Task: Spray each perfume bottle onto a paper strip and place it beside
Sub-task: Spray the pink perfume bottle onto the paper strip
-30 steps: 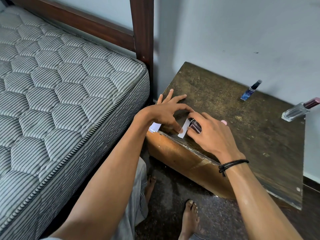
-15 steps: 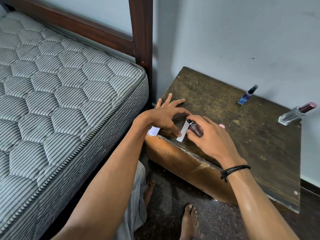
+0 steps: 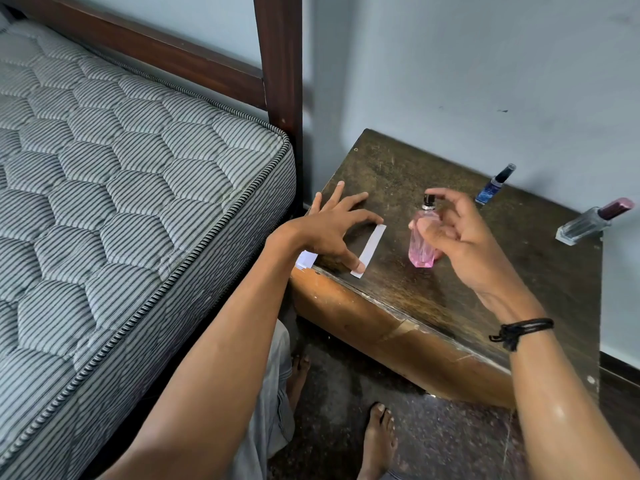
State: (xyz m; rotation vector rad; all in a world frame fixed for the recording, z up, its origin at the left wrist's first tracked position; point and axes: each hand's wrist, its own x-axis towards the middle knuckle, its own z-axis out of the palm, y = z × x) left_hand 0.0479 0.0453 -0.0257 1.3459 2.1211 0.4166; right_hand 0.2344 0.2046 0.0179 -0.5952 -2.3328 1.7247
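Observation:
A white paper strip lies flat near the front left corner of the dark wooden side table. My left hand is spread over it, the thumb pinning the strip's near end and the index fingertip at its far end. To the right of the strip a pink perfume bottle with a black spray top stands upright on the table. My right hand is around it, index finger on the top and thumb on its side. More white strips stick out under my left wrist at the table corner.
A small blue bottle and a clear bottle with a maroon cap stand by the wall at the back right. A striped mattress and wooden bedpost lie to the left. My bare feet are on the floor below.
My right hand has moved the pink bottle from over the strip to the right and brought it upright. My left hand stays on the strip.

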